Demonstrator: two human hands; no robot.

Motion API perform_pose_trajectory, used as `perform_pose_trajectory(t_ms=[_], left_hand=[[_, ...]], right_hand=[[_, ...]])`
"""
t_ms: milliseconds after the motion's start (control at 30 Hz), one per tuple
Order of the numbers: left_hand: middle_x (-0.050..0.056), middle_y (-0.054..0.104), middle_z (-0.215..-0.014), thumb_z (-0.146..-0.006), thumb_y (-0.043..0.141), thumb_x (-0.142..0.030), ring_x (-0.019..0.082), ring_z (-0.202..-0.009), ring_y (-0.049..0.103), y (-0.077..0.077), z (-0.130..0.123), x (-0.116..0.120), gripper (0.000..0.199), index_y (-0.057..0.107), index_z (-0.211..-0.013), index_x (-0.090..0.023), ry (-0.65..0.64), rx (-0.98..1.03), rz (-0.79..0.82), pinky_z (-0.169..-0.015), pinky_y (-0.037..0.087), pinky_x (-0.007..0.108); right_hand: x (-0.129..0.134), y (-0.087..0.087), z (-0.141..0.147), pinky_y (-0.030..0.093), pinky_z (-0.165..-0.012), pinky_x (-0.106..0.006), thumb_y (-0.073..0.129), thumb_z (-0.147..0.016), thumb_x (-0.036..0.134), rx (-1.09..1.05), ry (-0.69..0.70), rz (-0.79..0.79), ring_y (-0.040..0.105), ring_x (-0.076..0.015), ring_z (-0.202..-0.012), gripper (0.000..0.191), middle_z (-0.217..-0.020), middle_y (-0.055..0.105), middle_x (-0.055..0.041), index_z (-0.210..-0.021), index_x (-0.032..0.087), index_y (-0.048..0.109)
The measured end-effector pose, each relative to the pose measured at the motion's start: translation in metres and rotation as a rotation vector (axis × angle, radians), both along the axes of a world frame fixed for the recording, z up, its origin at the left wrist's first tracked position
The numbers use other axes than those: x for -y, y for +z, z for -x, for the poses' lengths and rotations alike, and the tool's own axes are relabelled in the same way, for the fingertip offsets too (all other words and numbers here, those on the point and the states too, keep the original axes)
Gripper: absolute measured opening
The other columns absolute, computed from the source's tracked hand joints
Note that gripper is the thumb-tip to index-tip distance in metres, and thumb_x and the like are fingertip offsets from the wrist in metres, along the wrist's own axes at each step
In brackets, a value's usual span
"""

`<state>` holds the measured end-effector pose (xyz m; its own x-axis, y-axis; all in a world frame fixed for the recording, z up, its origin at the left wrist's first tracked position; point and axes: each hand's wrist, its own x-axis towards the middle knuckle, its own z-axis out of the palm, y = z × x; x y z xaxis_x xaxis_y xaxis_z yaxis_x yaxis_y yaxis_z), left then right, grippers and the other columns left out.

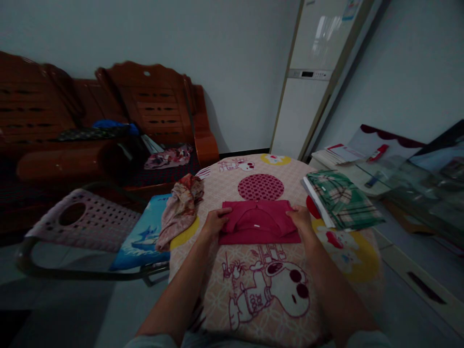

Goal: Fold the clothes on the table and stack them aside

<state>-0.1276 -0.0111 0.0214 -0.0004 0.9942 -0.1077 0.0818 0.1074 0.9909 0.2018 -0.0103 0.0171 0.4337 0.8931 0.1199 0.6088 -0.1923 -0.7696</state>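
In the head view, the magenta round-necked top (257, 237) lies mid-table on the tablecloth (224, 186), in a flat rectangle, our left hand (216, 221) and right hand (300, 218) pinching its side edges. We judge its folding nearly done; at the table's left edge the floral cloth (181, 208) remains crumpled, while at its right the green plaid cloth (342, 195) lies flat.

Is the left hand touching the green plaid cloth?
No, the left hand holds the pink garment, while the green plaid cloth lies farther right.
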Motion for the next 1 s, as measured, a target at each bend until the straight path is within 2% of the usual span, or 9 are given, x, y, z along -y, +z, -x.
perform_pose_trajectory(t_ms=[100, 133, 233, 300, 400, 500, 600, 700, 1000], left_hand=[[0.008, 0.075, -0.105, -0.068, 0.070, -0.014, 0.024, -0.095, 0.068, 0.007, 0.010, 0.000, 0.038, 0.076, -0.105, -0.017, -0.104, -0.343, -0.134, -0.085, 0.053, 0.033], [0.008, 0.075, -0.105, -0.069, 0.071, -0.016, 0.025, -0.097, 0.068, 0.012, 0.013, -0.001, 0.037, 0.076, -0.106, -0.018, -0.114, -0.477, -0.176, -0.087, 0.052, 0.034], [0.011, 0.071, -0.115, -0.077, 0.070, -0.022, 0.027, -0.106, 0.066, 0.027, 0.016, -0.006, 0.031, 0.074, -0.108, -0.018, -0.041, -0.798, -0.326, -0.094, 0.050, 0.037], [0.012, 0.070, -0.119, -0.084, 0.062, -0.021, 0.024, -0.109, 0.065, 0.031, 0.011, -0.014, 0.028, 0.073, -0.109, -0.016, 0.011, -0.875, -0.419, -0.097, 0.048, 0.034], [0.011, 0.071, -0.115, -0.089, 0.052, -0.016, 0.021, -0.106, 0.066, 0.030, -0.002, -0.032, 0.028, 0.072, -0.108, -0.016, 0.025, -0.910, -0.437, -0.095, 0.048, 0.030], [0.012, 0.073, -0.106, -0.090, 0.050, -0.018, 0.023, -0.098, 0.067, 0.023, -0.007, -0.049, 0.026, 0.074, -0.099, -0.017, -0.017, -0.979, -0.320, -0.087, 0.047, 0.029], [0.013, 0.074, -0.096, -0.089, 0.053, -0.025, 0.023, -0.092, 0.067, 0.013, -0.001, -0.059, 0.023, 0.075, -0.089, -0.017, -0.096, -0.971, -0.272, -0.081, 0.045, 0.027], [0.011, 0.074, -0.092, -0.089, 0.054, -0.029, 0.022, -0.088, 0.066, 0.005, 0.005, -0.061, 0.022, 0.073, -0.086, -0.018, -0.107, -0.901, -0.300, -0.078, 0.044, 0.027], [0.003, 0.066, -0.078, -0.087, 0.056, -0.036, 0.016, -0.072, 0.058, 0.002, 0.000, -0.052, 0.019, 0.062, -0.084, -0.018, -0.049, -0.676, -0.389, -0.069, 0.041, 0.025]], right_hand=[[0.005, 0.009, 0.003, 0.046, -0.067, -0.027, 0.068, -0.070, 0.022, 0.286, -0.001, 0.128, 0.068, -0.0223, -0.079, 0.006, -0.078, 0.073, -0.0075, -0.073, 0.018, 0.067], [0.008, 0.014, 0.004, 0.047, -0.071, -0.028, 0.067, -0.072, 0.020, 0.375, 0.013, 0.137, 0.068, -0.0232, -0.084, 0.009, -0.085, 0.073, -0.0098, -0.080, 0.017, 0.068], [0.012, 0.030, 0.013, 0.047, -0.080, -0.032, 0.062, -0.078, 0.016, 0.624, 0.055, 0.108, 0.066, -0.0263, -0.093, 0.017, -0.096, 0.071, -0.0163, -0.095, 0.013, 0.068], [0.010, 0.037, 0.022, 0.047, -0.085, -0.034, 0.056, -0.085, 0.016, 0.702, 0.143, 0.025, 0.065, -0.0264, -0.098, 0.018, -0.101, 0.070, -0.0176, -0.099, 0.013, 0.067], [0.001, 0.036, 0.039, 0.044, -0.097, -0.035, 0.045, -0.093, 0.019, 0.669, 0.394, -0.153, 0.061, -0.0234, -0.110, 0.027, -0.114, 0.068, -0.0144, -0.107, 0.016, 0.067], [-0.007, 0.016, 0.048, 0.039, -0.106, -0.039, 0.038, -0.097, 0.025, 0.640, 0.548, -0.218, 0.056, -0.0230, -0.121, 0.037, -0.128, 0.064, -0.0128, -0.123, 0.017, 0.063], [-0.007, -0.011, 0.049, 0.033, -0.111, -0.046, 0.035, -0.098, 0.032, 0.682, 0.554, -0.157, 0.048, -0.0263, -0.131, 0.046, -0.139, 0.057, -0.0146, -0.137, 0.015, 0.054], [-0.004, -0.028, 0.048, 0.028, -0.114, -0.048, 0.032, -0.100, 0.034, 0.719, 0.539, -0.128, 0.040, -0.0271, -0.138, 0.051, -0.147, 0.049, -0.0140, -0.144, 0.015, 0.047], [0.001, -0.026, 0.048, 0.021, -0.116, -0.050, 0.030, -0.101, 0.039, 0.780, 0.526, -0.106, 0.035, -0.0277, -0.141, 0.052, -0.153, 0.042, -0.0111, -0.148, 0.020, 0.042]])
